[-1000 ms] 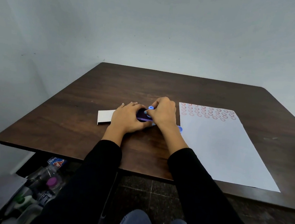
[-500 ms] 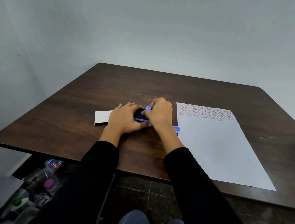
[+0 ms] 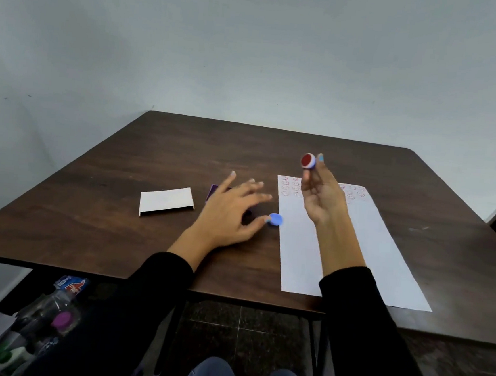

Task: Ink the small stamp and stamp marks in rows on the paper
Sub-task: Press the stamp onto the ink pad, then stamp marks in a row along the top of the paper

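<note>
Holding red-inked stamp (image 3: 308, 160) in right hand (image 3: 322, 194), smiley-marked paper (image 3: 341, 241) below

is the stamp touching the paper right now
Apart. The head view shows the right hand holding the stamp raised above the paper, red face turned up.

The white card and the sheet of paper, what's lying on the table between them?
In the head view, the left hand rests between the white card and paper, over a purple ink pad, beside a blue cap.
</note>
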Action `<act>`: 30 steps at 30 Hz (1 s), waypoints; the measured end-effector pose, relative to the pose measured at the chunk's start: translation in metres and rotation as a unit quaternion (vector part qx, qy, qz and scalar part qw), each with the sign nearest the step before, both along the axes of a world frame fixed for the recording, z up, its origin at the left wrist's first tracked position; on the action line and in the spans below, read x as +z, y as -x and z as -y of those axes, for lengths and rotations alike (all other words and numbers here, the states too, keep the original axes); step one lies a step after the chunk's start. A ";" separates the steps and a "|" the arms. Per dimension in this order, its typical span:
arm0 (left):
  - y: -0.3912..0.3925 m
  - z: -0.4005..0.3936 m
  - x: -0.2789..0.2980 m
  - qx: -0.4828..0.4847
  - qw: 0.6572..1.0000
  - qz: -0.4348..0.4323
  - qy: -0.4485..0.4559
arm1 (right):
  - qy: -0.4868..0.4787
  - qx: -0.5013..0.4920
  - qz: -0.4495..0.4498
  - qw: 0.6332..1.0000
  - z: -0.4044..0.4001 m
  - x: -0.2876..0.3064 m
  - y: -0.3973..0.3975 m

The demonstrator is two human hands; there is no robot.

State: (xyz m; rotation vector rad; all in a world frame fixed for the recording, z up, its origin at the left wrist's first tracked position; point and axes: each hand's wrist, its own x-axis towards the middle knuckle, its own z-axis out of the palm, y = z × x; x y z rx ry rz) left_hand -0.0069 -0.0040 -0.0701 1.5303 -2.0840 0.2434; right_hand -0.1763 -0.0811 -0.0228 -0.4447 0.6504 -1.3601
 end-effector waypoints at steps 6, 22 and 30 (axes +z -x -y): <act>0.003 0.001 -0.003 -0.031 0.998 0.019 -0.052 | -0.068 0.030 0.106 0.992 0.005 -0.021 0.022; 0.013 0.005 -0.004 0.005 0.998 0.045 -0.048 | -0.077 0.038 0.190 0.978 0.003 -0.027 0.025; 0.036 0.022 0.008 0.017 0.990 0.097 -0.099 | -0.077 0.037 0.229 0.970 0.002 -0.026 0.028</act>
